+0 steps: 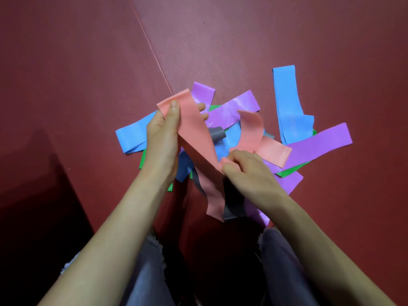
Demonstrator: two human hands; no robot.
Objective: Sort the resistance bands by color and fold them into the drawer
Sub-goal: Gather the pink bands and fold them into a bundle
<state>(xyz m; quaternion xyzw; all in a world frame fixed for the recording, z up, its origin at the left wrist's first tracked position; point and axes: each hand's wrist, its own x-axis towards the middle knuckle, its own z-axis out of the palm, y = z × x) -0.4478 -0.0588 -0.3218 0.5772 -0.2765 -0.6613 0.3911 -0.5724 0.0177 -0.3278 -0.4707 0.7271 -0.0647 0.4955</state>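
Sorting, early stage. Left hand (164, 127) and right hand (242, 166) each keep a closed grip on one pink band (194, 133), lifted above the mixed pile (234, 107) on the red mat (88, 85). Nothing appears sorted or folded yet, and no drawer is visible.

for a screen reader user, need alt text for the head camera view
Two bare hands hold a salmon-pink flat rubber resistance band: the left hand grips its upper end, the right hand pinches it lower down. Under them a jumbled pile of blue, purple, green and grey bands lies on a dark red ribbed mat.
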